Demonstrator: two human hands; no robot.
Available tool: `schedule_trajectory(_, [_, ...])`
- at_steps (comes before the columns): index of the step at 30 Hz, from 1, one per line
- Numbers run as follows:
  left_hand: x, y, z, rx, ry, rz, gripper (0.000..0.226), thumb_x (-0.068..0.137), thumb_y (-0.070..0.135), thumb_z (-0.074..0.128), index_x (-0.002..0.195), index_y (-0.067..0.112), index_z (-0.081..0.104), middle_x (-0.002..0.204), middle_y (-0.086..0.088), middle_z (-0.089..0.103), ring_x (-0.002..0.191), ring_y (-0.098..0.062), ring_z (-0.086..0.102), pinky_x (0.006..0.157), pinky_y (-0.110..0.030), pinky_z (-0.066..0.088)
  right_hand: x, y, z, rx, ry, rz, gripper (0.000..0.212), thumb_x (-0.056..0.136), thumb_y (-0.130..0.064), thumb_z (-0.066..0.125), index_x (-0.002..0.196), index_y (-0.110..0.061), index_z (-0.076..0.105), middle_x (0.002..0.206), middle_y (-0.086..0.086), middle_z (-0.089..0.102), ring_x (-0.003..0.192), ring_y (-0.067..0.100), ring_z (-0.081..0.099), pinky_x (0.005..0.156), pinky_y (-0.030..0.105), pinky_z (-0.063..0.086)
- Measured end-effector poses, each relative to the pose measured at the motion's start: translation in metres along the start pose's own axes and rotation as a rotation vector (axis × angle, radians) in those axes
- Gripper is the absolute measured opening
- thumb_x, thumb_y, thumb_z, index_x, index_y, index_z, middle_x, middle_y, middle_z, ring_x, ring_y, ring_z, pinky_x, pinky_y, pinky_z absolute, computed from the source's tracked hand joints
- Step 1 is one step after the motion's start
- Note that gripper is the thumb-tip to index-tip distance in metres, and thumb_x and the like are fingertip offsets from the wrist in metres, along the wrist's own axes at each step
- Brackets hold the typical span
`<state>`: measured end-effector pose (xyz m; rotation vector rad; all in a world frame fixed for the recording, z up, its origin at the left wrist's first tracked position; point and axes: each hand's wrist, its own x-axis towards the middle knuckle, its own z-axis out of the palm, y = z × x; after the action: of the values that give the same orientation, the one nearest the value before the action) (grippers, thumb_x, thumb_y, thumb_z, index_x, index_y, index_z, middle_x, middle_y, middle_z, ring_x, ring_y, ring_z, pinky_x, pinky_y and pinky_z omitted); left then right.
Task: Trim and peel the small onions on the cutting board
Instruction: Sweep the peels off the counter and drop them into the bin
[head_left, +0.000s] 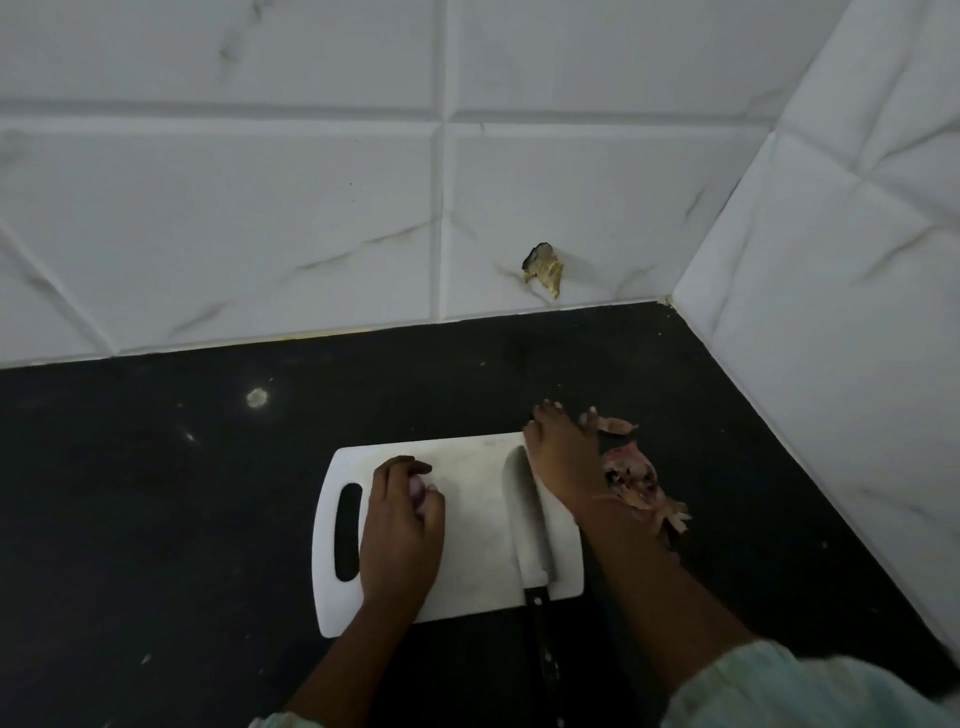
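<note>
Black counter: one board, one knife.

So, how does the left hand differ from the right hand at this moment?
The left hand curls around a small purple onion on the white cutting board; the right hand lies flat with straight fingers, past the board's far right corner, beside the onion peels. Neither holds the knife.

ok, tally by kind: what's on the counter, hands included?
Cutting board: 1
Knife: 1
Onion, gripped by the left hand: 1 visible
Pile of onion peels: 1
Hands: 2, left hand and right hand
Total: 6
</note>
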<state>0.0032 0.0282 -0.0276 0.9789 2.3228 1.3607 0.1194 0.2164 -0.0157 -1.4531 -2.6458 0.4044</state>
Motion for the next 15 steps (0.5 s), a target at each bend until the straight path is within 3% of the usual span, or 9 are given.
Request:
schedule_trajectory(3, [0.002,-0.003,-0.002,-0.002,-0.014,0.049,0.025,0.093,0.025,0.058,0.118,0.028,0.056,0.117,0.012,0.049,0.098,-0.003,0.056,0.074,-0.013,0.043,-0.054,0.041,-0.023,0.364,0.249,-0.042,0.041,0.098,-0.018,0.045,0.138,-0.024,0.049,0.145,-0.007,0.049,0.139,0.01,0.04,0.122,0.028,0.013])
schedule_trajectory(5, [0.003,-0.001,-0.003,-0.018,-0.034,0.069,0.031,0.091,0.03,0.063,0.121,0.028,0.057,0.121,0.011,0.048,0.098,-0.003,0.053,0.076,-0.014,0.045,-0.097,0.066,-0.036,0.492,0.334,0.035,0.043,0.099,-0.021,0.052,0.14,-0.031,0.044,0.145,-0.013,0.044,0.137,0.007,0.037,0.119,0.034,0.021])
schedule_trajectory(8, [0.009,0.006,-0.004,-0.009,0.001,0.095,0.037,0.088,0.034,0.069,0.123,0.028,0.06,0.128,0.009,0.05,0.101,-0.005,0.052,0.083,-0.025,0.051,-0.15,0.088,-0.029,0.612,0.303,0.251,0.067,0.093,-0.033,0.063,0.149,-0.031,0.028,0.157,-0.003,0.026,0.141,0.013,0.03,0.11,0.034,0.031])
schedule_trajectory(11, [0.015,0.03,0.008,0.088,-0.018,0.285,0.042,0.087,0.035,0.07,0.127,0.028,0.059,0.139,0.005,0.051,0.13,-0.013,0.045,0.107,-0.039,0.043,-0.173,0.091,-0.008,0.539,0.242,0.33,0.088,0.084,-0.043,0.07,0.152,-0.035,0.015,0.161,-0.005,0.012,0.145,0.018,0.023,0.114,0.04,0.032])
schedule_trajectory(15, [0.015,0.092,0.06,0.144,-0.433,0.536,0.06,0.088,0.029,0.068,0.143,0.034,0.045,0.157,0.004,0.029,0.144,-0.014,0.027,0.116,-0.034,0.034,-0.156,0.096,0.009,0.217,0.214,0.256,0.083,0.086,-0.063,0.054,0.154,-0.031,0.018,0.164,-0.001,0.0,0.15,0.02,0.008,0.12,0.042,0.02])
